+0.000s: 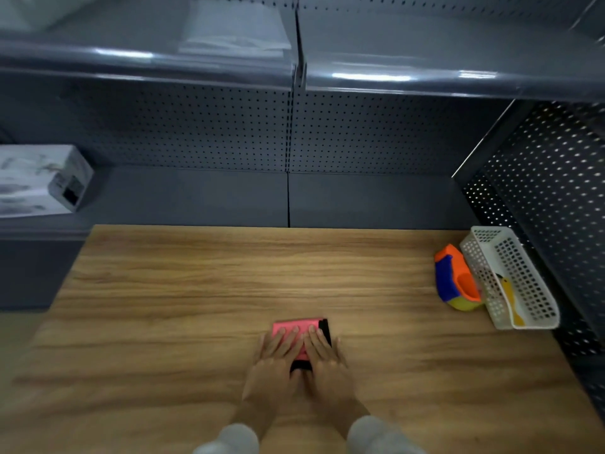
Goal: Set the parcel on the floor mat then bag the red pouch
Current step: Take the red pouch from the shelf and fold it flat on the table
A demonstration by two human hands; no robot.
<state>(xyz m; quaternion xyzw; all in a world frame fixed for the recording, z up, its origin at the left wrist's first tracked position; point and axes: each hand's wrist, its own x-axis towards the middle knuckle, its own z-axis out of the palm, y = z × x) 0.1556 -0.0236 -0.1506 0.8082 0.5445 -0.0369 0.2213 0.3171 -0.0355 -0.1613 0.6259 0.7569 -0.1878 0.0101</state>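
Flat red rectangular pouch with black edge (296,326) lies on wood-grain bench (196,290), near its front edge. Left hand (275,358) and right hand (322,355) press flat on the pouch, fingers extended, gripping nothing; pouch's near half hidden beneath them. Both sleeves cut off.

My two hands, left (275,362) and right (322,355), lie flat over the near half of the pouch (296,326), so I cannot see that part or tell what the black edge beside and under it belongs to. The box (42,178) on the shelf is cut off by the left edge and its print is too blurred to read. Inside the basket (510,276) a yellow thing shows only through the mesh, and the top shelf's pale stack (234,31) is smeared.
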